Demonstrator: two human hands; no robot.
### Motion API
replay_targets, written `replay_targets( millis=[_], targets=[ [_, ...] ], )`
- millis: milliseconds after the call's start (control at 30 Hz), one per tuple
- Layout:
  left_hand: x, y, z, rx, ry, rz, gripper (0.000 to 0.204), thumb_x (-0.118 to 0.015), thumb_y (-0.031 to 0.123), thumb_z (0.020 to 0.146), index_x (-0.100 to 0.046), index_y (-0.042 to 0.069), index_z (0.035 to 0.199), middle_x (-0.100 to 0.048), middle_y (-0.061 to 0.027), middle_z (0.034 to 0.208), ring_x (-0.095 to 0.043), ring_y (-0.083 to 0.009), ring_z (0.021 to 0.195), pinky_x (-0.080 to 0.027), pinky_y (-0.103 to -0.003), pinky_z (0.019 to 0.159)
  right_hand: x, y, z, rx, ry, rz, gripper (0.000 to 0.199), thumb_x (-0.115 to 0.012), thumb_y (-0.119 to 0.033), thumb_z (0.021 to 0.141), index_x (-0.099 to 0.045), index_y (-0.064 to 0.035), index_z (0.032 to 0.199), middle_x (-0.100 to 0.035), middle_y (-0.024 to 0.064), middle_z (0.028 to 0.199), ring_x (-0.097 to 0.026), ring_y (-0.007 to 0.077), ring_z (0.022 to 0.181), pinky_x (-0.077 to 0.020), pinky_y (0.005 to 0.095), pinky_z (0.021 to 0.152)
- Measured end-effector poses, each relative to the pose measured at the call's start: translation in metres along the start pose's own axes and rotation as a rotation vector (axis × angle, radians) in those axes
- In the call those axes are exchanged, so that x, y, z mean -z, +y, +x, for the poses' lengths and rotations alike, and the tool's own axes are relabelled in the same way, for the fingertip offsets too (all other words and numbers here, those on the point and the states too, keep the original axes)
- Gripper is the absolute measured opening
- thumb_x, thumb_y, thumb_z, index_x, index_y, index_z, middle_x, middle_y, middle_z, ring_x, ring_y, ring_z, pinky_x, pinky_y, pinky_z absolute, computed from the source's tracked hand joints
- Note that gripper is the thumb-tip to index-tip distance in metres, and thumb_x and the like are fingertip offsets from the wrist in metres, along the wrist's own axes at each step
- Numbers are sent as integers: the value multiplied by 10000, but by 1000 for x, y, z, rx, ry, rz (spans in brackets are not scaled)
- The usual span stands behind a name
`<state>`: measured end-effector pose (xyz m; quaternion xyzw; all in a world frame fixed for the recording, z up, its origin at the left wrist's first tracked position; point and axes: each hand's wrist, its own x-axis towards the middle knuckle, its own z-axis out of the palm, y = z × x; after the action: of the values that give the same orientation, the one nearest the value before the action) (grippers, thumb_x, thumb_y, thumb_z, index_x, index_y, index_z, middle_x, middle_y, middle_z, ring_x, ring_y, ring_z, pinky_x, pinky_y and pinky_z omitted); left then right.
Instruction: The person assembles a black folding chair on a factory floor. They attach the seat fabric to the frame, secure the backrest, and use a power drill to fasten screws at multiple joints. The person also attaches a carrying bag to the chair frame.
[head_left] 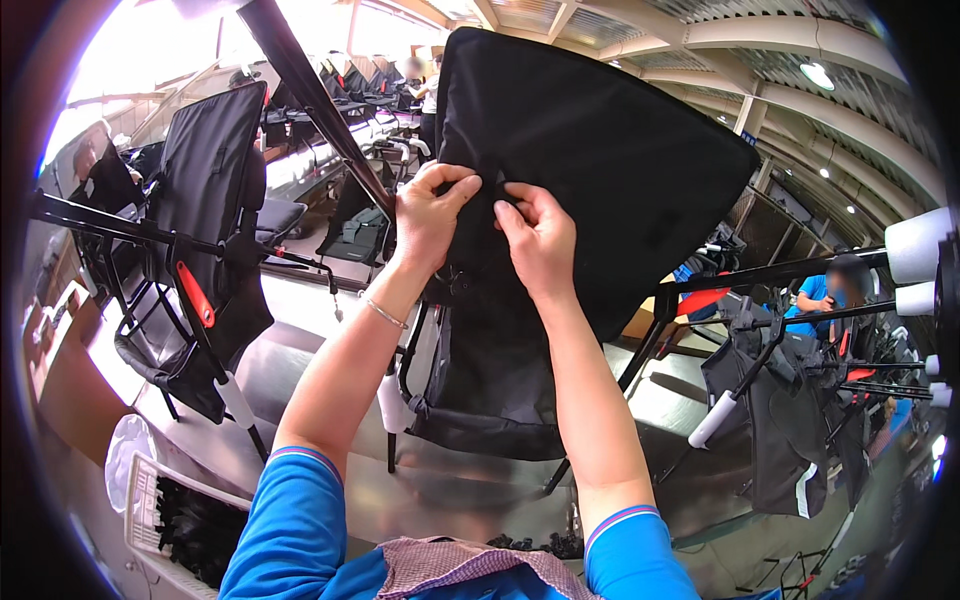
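1. Both hands up at mid-frame, working the black fabric seat (600,160) of a folding chair w/ black tube frame (420,350).
2. Left hand (428,215): fingers curled, grip closed, pinching the fabric edge near the top centre. Thin bracelet (385,314) on that wrist.
3. Right hand (540,235): thumb & fingertips pinched on the fabric just beside the left hand, grip closed on the same seat. Hands nearly touching, small gap btwn them.
4. The seat fabric stands upright in front of the person, wide panel spreading to the upper right, lower part hanging down to the metal surface (300,370) below.
5. White grip sleeve (394,403) on a frame tube sits just below the left forearm.
6. Diagonal black bar (320,105) runs from the top edge down to the left hand, passing behind it.
7. Left side: another black chair (205,250) standing on the surface, red strap (195,295) on its frame.
8. Right side: more black chair parts (780,420) hanging off a rail, white sleeve (713,420) poking out.
9. Far right, a person in a blue shirt (815,295) sits well apart from the hands.
10. Lower left: white crate (150,500) w/ dark parts in it, near the left elbow.
11. Blue sleeves w/ striped cuffs at the lower edge, both arms.
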<state>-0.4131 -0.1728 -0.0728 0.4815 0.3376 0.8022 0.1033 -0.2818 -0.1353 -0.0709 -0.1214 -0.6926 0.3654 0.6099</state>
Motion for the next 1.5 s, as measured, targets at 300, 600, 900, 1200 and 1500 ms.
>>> replay_targets(
  millis=[300, 600, 900, 1200, 1500],
  targets=[
    [7, -27, -13, -241, 180, 400, 98, -658, 23, 788, -573, -19, 813, -578, -199, 1118, -554, -332, 1106, -440, -331, 874, 43, -14, 14, 133, 25, -708, 219, -747, -238, 750, -667, -35, 772, -668, 104, 718, -645, 283, 671, -500, 347, 615],
    [19, -30, -54, -644, -109, 868, 60, -527, -86, 762, -529, -42, 802, -425, -209, 1353, -397, -356, 1286, -346, -374, 1071, 99, -12, 51, -39, -150, -514, 199, -753, -145, 742, -697, 8, 856, -691, 76, 743, -628, 118, 652, -492, 240, 647],
    [96, 48, -119, -160, -558, 1061, 156, -532, -76, 741, -510, -12, 882, -550, -161, 1015, -551, -387, 876, -461, -408, 710, 76, -59, 50, 74, -246, -788, 162, -736, -196, 763, -698, -40, 780, -646, 44, 629, -590, 107, 560, -453, 256, 560],
    [240, 84, -155, 33, 54, 1554, 119, -539, -40, 762, -476, 36, 829, -533, -125, 834, -588, -354, 743, -445, -426, 613, 62, -5, 74, 319, -169, -859, 146, -713, -215, 749, -683, -75, 722, -641, 60, 684, -617, 232, 615, -484, 328, 589],
    [256, 66, -179, 216, 34, 1421, 127, -578, -10, 770, -478, 38, 832, -529, -142, 861, -567, -382, 809, -444, -436, 638, 60, 25, 81, 575, 119, -782, 535, -660, -464, 810, -480, -47, 528, -451, 68, 540, -458, 291, 470, -340, 379, 423]
  ],
)
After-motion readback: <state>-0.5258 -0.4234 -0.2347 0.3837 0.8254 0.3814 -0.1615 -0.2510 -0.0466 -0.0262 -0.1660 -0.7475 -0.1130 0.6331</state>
